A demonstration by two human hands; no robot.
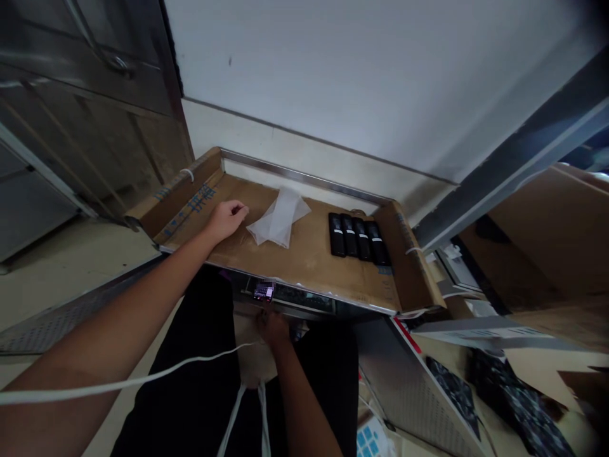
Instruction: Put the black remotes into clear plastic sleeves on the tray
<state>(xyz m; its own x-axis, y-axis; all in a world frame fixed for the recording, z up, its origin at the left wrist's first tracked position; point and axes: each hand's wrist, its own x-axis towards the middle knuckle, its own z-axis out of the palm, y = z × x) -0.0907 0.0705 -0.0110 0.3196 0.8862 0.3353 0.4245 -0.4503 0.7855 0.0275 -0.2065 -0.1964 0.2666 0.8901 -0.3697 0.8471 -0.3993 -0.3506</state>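
Observation:
On the left part of the cardboard-lined shelf [314,273] rests my left hand [228,221], its fingers curled together; whatever they may hold is too small to name. Right of it lie translucent plastic bags [280,219], not touching the hand. Several black devices with white labels [358,238] stand in a row at the shelf's right end. My right hand [273,325] is low, below the shelf's front edge, by a small lit screen [263,291]. Its fingers are dark and partly hidden, so its grip is unclear.
Cardboard walls [412,260] edge the shelf, with a white wall [333,76] behind. A white cable [143,381] crosses in front of my legs. Perforated metal panels [413,381] stand below, and black patterned bags [514,400] lie at the lower right.

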